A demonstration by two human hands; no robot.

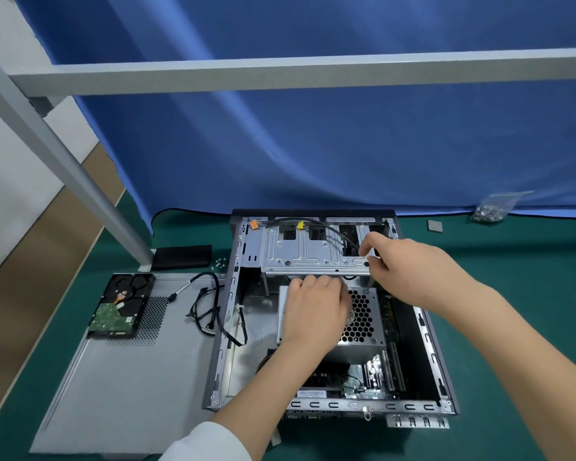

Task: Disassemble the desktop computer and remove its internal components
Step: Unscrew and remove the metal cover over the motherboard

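Head view: open grey steel desktop computer case (426, 331) lies on its side on green bench mat (512, 277), directly under both hands. Left hand (316, 311) reaches into the case with fingers curled over the far edge of the silver power supply box with hexagonal vent grille (361, 322), just below the front lip of the silver stamped-metal drive cage (310, 252); whether it grips anything there I cannot tell, fingertips hidden. Right hand (413, 266) sits beyond and to the right of the left, thumb and forefinger pinched at the cage's right end, near a dark screw point; the item between the fingers is too small to identify. Green motherboard (356, 380) shows nearer the person, under the left forearm. Left of the left hand: flat grey metal side panel (130, 377) carrying a bare hard drive with green circuit board (120, 306) and loose black cables (207, 307). Far right of the right hand: clear plastic bag of screws (491, 207).
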